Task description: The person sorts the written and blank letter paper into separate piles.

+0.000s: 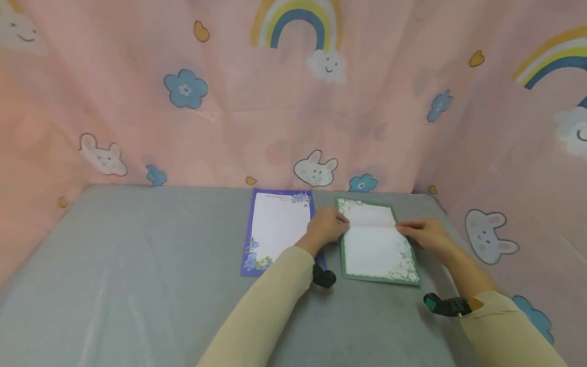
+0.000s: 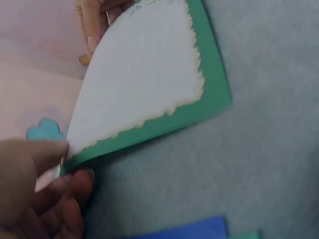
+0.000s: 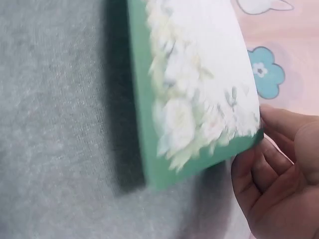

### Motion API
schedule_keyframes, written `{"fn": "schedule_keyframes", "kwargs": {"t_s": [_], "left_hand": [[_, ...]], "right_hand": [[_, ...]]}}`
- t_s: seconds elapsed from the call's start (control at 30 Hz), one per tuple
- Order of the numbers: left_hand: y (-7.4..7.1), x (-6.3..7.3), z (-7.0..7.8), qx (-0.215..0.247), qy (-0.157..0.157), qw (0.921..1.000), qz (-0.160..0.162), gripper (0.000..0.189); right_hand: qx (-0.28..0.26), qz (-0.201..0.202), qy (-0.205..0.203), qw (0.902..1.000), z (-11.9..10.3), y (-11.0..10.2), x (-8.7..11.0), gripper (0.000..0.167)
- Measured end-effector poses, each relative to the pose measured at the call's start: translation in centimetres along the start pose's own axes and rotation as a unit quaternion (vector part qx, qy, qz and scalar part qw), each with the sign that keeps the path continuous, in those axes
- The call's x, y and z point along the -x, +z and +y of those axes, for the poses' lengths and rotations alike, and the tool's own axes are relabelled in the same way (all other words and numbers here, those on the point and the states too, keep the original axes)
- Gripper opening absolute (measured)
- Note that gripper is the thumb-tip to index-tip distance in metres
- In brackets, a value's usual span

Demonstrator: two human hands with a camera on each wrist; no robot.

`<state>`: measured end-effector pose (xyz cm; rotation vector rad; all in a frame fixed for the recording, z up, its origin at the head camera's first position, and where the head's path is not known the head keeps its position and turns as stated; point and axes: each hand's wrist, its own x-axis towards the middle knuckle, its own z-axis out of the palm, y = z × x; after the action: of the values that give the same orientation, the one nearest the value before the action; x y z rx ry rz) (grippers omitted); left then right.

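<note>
A green-bordered sheet of letter paper (image 1: pixel 373 250) with white flowers is held between both hands. My left hand (image 1: pixel 326 225) pinches its left edge between thumb and fingers. At the opposite edge, my right hand (image 1: pixel 426 235) pinches the paper in the same way. The sheet bends in the left wrist view, and in the right wrist view its lower green border (image 3: pixel 204 172) stands over a shadow on the cloth. A purple-bordered sheet (image 1: pixel 279 219) with blue flowers lies flat to the left, partly hidden by my left hand and sleeve.
Grey cloth (image 1: pixel 151 265) covers the table. Behind it and on both sides hangs a pink curtain (image 1: pixel 229 127) with rainbows and rabbits. A green strip (image 2: pixel 244 235) shows beside the blue-purple corner in the left wrist view. Dark wrist devices sit on both arms.
</note>
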<state>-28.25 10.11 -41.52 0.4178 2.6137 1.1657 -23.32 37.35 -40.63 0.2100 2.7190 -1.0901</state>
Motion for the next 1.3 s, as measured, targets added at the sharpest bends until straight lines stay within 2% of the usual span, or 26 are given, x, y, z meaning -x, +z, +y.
{"fn": "schedule_keyframes", "kwargs": {"t_s": [0.2, 0.3, 0.37, 0.5, 0.6, 0.77, 0.9, 1.03, 1.13, 1.3], "left_hand": [[-0.8, -0.6, 0.6, -0.025, -0.012, 0.9996, -0.01, 0.02], [-0.6, -0.8, 1.0, -0.039, -0.018, 0.9991, -0.001, 0.019], [-0.2, -0.7, 1.4, -0.057, -0.015, 0.9982, 0.011, 0.018], [1.5, -1.3, 1.7, -0.106, -0.01, 0.9937, 0.034, 0.019], [2.3, -1.9, 1.8, -0.129, -0.01, 0.9908, 0.041, 0.018], [2.5, -1.5, 2.0, -0.123, -0.003, 0.9907, 0.058, 0.016], [2.7, -1.6, 1.7, -0.11, -0.004, 0.9923, 0.058, 0.016], [2.7, -1.6, 1.4, -0.081, -0.007, 0.9951, 0.055, 0.016], [2.6, -1.7, 1.1, -0.057, 0.004, 0.996, 0.069, 0.016], [2.6, -2.2, 0.3, -0.053, 0.009, 0.994, 0.095, 0.016]], "right_hand": [[0.006, -0.001, 0.006, 1.0, -0.2, -0.1, -0.8, 0.061], [0.007, 0.0, 0.0, 1.0, -0.2, -0.3, -0.9, 0.06], [0.007, 0.002, 0.005, 1.0, 0.0, -0.4, -0.9, 0.059], [0.009, 0.018, 0.023, 0.9996, 0.7, -0.6, -0.9, 0.057], [0.026, 0.034, 0.016, 0.9989, 1.0, -0.5, -1.0, 0.054], [0.051, 0.06, -0.013, 0.9968, 1.0, -0.2, -1.6, 0.049], [0.073, 0.072, -0.024, 0.9944, 0.9, -0.1, -2.0, 0.046], [0.085, 0.072, -0.032, 0.9932, 0.9, -0.1, -2.3, 0.045], [0.087, 0.068, -0.028, 0.9934, 0.7, -0.1, -2.4, 0.045], [0.105, 0.059, -0.03, 0.9922, -0.1, -0.2, -2.8, 0.045]]}}
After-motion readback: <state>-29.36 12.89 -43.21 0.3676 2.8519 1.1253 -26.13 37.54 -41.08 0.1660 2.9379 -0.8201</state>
